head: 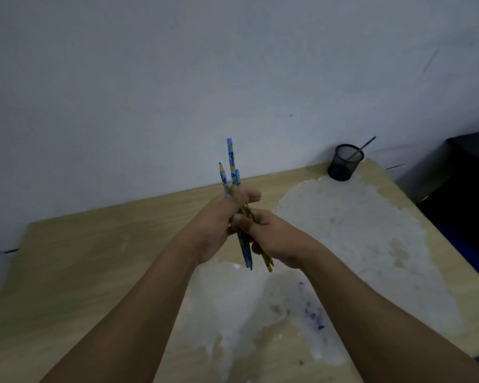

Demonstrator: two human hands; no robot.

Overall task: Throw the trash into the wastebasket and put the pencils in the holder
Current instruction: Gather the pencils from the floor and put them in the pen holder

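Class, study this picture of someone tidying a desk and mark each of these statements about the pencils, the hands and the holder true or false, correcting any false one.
1. Both hands hold the pencils. True: the left hand and right hand share a grip on the bundle.
2. The pencil holder lies tipped over at the desk's near edge. False: it stands upright at the far right corner, by the wall.
3. The holder is empty. False: one thin stick-like item leans in it.
4. The pencils are above the desk, not resting on it. True.
5. The pencils are plain red. False: they are patterned blue and yellow.
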